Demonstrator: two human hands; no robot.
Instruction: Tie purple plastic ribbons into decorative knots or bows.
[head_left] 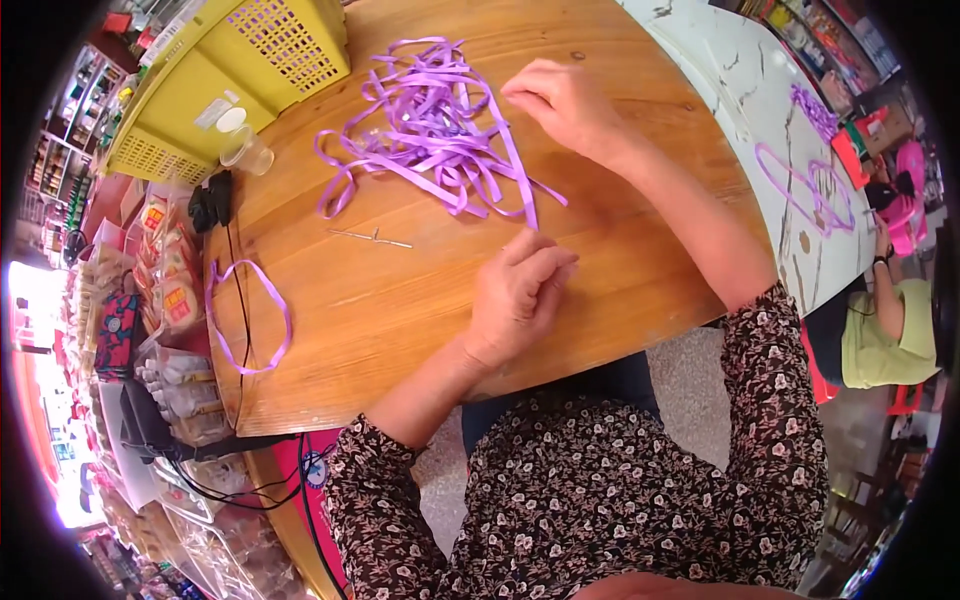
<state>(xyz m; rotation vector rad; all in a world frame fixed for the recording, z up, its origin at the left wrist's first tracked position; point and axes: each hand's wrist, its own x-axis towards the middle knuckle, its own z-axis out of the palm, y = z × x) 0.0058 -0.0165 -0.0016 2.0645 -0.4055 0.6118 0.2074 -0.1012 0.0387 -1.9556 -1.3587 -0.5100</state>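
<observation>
Fingers (552, 264) curl inward on both the left hand (510, 305), at centre frame where a ribbon strand (529, 208) meets it, and the right hand (575, 105), upper right of centre; whether either grips anything cannot be told. On the wooden surface (640, 285), a tangled heap of purple ribbon (430, 110) fills the upper centre, apparently most of the work left. One ribbon loop (287, 315) lies apart at left, perhaps already separated; a slim metal tool (376, 237) rests between.
</observation>
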